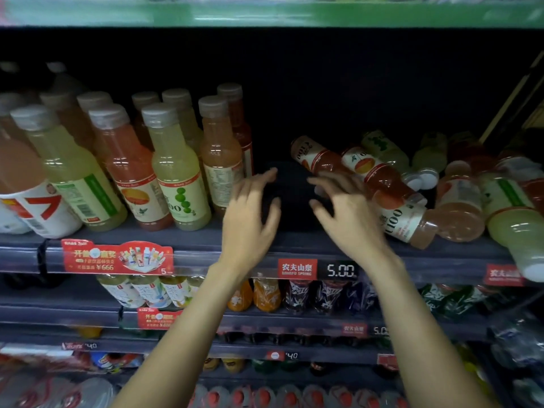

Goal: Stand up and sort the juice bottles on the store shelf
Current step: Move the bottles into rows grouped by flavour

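Observation:
Upright juice bottles stand on the left of the dark shelf (294, 245): a green one (176, 169), a pink-orange one (129, 166) and a peach one (220, 154) among several. On the right, several bottles lie toppled in a heap, including a red-orange bottle (379, 178) and a pink bottle (409, 222). My left hand (250, 213) hovers with fingers spread over the bare gap in the shelf's middle. My right hand (347, 210), also spread, is just left of the fallen bottles, its fingers close to the red-orange one. Neither hand holds anything.
A green lying bottle (518, 231) overhangs the shelf's front edge at far right. A price strip (338, 270) reads 5.00. Lower shelves carry tea and orange drink bottles (265, 295). A green shelf edge (265, 13) runs overhead.

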{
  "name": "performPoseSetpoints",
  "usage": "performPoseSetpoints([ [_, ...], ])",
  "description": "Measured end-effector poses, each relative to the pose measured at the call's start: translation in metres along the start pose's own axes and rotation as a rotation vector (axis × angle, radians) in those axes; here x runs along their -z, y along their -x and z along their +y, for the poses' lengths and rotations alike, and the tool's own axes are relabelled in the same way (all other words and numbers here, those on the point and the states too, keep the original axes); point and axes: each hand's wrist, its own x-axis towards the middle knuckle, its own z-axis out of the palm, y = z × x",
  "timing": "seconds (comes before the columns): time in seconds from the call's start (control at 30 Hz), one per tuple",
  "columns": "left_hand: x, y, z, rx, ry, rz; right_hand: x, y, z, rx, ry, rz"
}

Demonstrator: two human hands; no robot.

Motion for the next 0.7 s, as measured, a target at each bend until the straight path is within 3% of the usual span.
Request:
performPoseSetpoints([
  [0.13, -0.034, -0.005, 0.025, 0.158, 0.060, -0.262, 0.038, 0.016, 0.049, -0.074, 0.300, -0.073],
  [0.27, -0.059, -0.002, 0.042, 0.285, 0.074, -0.356, 0.049, 0.023, 0.079, -0.187, 0.409, -0.244],
  [0.47, -0.063, 0.001, 0.063, 0.411, 0.182, -0.264, 0.033, 0.032, 0.076, -0.215, 0.436, -0.011],
  [0.57, -0.061, 0.004, 0.069, 0.437, 0.382, -0.209, 0.032, 0.032, 0.067, -0.266, 0.139, 0.137],
  [0.7, -0.056, 0.001, 0.076, 0.441, 0.597, -0.126, 0.017, 0.020, 0.044, -0.336, -0.793, 0.097],
])
